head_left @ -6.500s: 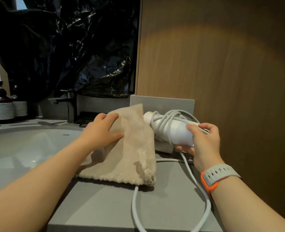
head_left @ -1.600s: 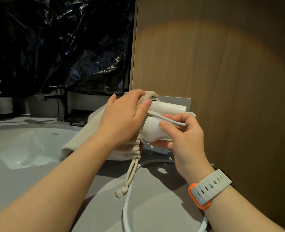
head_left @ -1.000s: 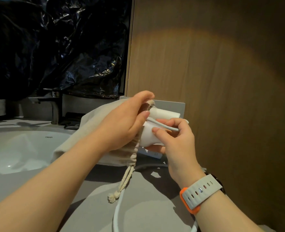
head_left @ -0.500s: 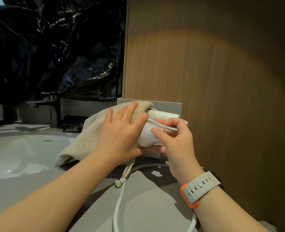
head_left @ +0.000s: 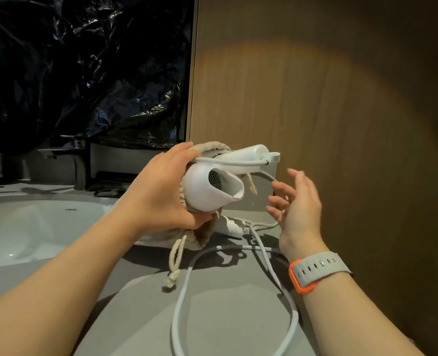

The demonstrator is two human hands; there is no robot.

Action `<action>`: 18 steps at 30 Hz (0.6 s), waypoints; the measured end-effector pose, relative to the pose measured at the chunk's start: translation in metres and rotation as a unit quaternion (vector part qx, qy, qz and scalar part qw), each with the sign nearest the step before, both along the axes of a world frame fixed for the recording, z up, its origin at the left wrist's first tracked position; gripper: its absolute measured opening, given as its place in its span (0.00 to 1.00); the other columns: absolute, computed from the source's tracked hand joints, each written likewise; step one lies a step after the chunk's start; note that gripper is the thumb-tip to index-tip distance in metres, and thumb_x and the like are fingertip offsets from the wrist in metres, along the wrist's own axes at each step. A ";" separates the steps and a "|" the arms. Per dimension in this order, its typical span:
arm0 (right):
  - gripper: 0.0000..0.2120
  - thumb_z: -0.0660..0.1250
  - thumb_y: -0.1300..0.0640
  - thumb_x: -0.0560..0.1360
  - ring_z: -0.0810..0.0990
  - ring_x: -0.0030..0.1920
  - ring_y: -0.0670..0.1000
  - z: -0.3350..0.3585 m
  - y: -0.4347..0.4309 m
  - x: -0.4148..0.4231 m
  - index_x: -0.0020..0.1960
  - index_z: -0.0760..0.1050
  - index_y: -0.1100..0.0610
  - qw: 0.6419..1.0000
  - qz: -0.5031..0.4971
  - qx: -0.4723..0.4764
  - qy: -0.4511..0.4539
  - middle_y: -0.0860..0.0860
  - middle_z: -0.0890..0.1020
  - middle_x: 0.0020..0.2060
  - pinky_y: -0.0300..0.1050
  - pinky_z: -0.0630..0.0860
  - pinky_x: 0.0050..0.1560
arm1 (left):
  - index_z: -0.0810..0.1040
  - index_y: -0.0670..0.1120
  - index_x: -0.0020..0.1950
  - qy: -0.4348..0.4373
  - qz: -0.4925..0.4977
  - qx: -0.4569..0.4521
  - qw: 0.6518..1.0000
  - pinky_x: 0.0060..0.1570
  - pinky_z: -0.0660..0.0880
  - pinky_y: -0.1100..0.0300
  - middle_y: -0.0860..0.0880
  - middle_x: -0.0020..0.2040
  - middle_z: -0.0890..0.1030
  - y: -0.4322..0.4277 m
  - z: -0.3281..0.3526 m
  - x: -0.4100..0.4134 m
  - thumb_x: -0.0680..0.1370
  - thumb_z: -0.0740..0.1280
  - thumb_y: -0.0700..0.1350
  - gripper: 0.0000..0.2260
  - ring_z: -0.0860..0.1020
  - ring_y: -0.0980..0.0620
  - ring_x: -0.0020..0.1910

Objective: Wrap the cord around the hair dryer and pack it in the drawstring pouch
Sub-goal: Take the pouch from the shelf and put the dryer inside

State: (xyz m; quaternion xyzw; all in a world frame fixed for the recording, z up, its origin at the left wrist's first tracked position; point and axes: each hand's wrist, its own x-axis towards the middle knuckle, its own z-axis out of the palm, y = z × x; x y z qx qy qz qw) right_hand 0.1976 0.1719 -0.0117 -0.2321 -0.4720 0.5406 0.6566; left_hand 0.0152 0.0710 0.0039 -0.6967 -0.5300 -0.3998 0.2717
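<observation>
My left hand (head_left: 158,191) grips the beige drawstring pouch (head_left: 202,233) together with the white hair dryer (head_left: 212,188), held above the counter. The dryer's nozzle end and folded handle stick out of the pouch mouth toward the right. A strand of white cord (head_left: 233,163) runs across the top of the dryer, and a long loop of cord (head_left: 184,291) lies loose on the counter. My right hand (head_left: 297,204) hovers just right of the dryer with fingers spread, holding nothing. The pouch's knotted drawstring (head_left: 174,268) hangs down.
A grey counter (head_left: 225,317) lies below, with a white sink basin (head_left: 32,227) on the left and a faucet (head_left: 77,160) behind it. A wooden wall panel (head_left: 315,98) stands close on the right. Black plastic sheeting (head_left: 84,68) covers the back left.
My right hand has let go of the dryer and cord and pulled away to the right, open. The dryer's nozzle end now shows, sticking out of the pouch in my left hand.
</observation>
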 end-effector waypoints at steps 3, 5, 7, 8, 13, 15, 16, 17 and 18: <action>0.13 0.58 0.47 0.79 0.77 0.54 0.50 -0.006 0.005 -0.007 0.59 0.75 0.46 0.990 0.128 -0.056 -0.022 0.47 0.79 0.56 0.45 0.72 0.47 | 0.70 0.49 0.62 0.008 -0.038 -0.042 0.998 0.53 0.71 0.64 0.51 0.59 0.76 -0.002 -0.002 0.001 0.57 0.74 0.60 0.36 0.73 0.56 0.56; 0.14 0.60 0.49 0.78 0.78 0.55 0.52 -0.009 0.005 -0.011 0.61 0.76 0.49 0.975 0.206 -0.078 -0.024 0.50 0.79 0.58 0.48 0.74 0.49 | 0.69 0.54 0.62 -0.002 -0.045 -0.068 0.997 0.53 0.73 0.61 0.56 0.59 0.76 0.000 -0.005 0.002 0.58 0.74 0.60 0.35 0.74 0.58 0.55; 0.14 0.60 0.51 0.78 0.80 0.53 0.54 -0.010 0.003 -0.013 0.61 0.77 0.52 0.959 0.267 -0.079 -0.043 0.53 0.82 0.54 0.53 0.78 0.52 | 0.70 0.55 0.61 -0.027 -0.053 -0.086 0.995 0.52 0.75 0.60 0.59 0.55 0.76 -0.001 -0.006 0.002 0.57 0.75 0.58 0.34 0.76 0.58 0.53; 0.13 0.60 0.51 0.79 0.81 0.52 0.55 -0.010 0.002 -0.013 0.59 0.77 0.52 0.954 0.286 -0.074 -0.053 0.54 0.83 0.52 0.55 0.78 0.54 | 0.70 0.55 0.60 -0.040 -0.058 -0.088 0.994 0.51 0.74 0.62 0.60 0.54 0.77 -0.001 -0.006 0.002 0.57 0.74 0.58 0.33 0.76 0.58 0.53; 0.13 0.58 0.56 0.80 0.81 0.54 0.54 -0.009 0.001 -0.010 0.59 0.78 0.52 0.948 0.309 -0.048 -0.057 0.52 0.84 0.51 0.54 0.76 0.59 | 0.68 0.66 0.55 -0.138 -0.114 -0.087 0.980 0.48 0.69 0.76 0.67 0.55 0.75 -0.007 -0.003 0.004 0.54 0.73 0.60 0.31 0.75 0.66 0.54; 0.12 0.59 0.59 0.79 0.81 0.54 0.54 -0.007 0.001 -0.010 0.58 0.78 0.52 0.953 0.285 -0.017 -0.104 0.51 0.85 0.48 0.53 0.76 0.59 | 0.68 0.65 0.56 -0.146 -0.130 -0.080 0.977 0.48 0.70 0.76 0.67 0.56 0.74 -0.008 -0.002 0.005 0.54 0.73 0.60 0.31 0.75 0.65 0.54; 0.12 0.60 0.61 0.79 0.81 0.54 0.54 -0.008 0.001 -0.011 0.58 0.78 0.52 0.954 0.268 0.002 -0.131 0.51 0.84 0.48 0.52 0.77 0.58 | 0.68 0.65 0.56 -0.145 -0.133 -0.079 0.977 0.48 0.70 0.76 0.67 0.56 0.73 -0.008 -0.002 0.005 0.54 0.73 0.60 0.31 0.75 0.65 0.54; 0.12 0.61 0.62 0.78 0.81 0.54 0.54 -0.008 0.001 -0.013 0.58 0.77 0.53 0.956 0.251 0.020 -0.151 0.52 0.84 0.49 0.52 0.77 0.57 | 0.68 0.65 0.56 -0.142 -0.132 -0.081 0.978 0.48 0.69 0.76 0.67 0.56 0.74 -0.008 -0.003 0.005 0.54 0.73 0.60 0.31 0.75 0.65 0.54; 0.12 0.63 0.63 0.77 0.81 0.53 0.54 -0.009 0.000 -0.014 0.58 0.77 0.54 0.958 0.233 0.033 -0.166 0.53 0.84 0.49 0.52 0.78 0.56 | 0.68 0.65 0.56 -0.138 -0.130 -0.084 0.978 0.48 0.69 0.76 0.67 0.56 0.74 -0.008 -0.003 0.005 0.54 0.73 0.60 0.31 0.75 0.65 0.54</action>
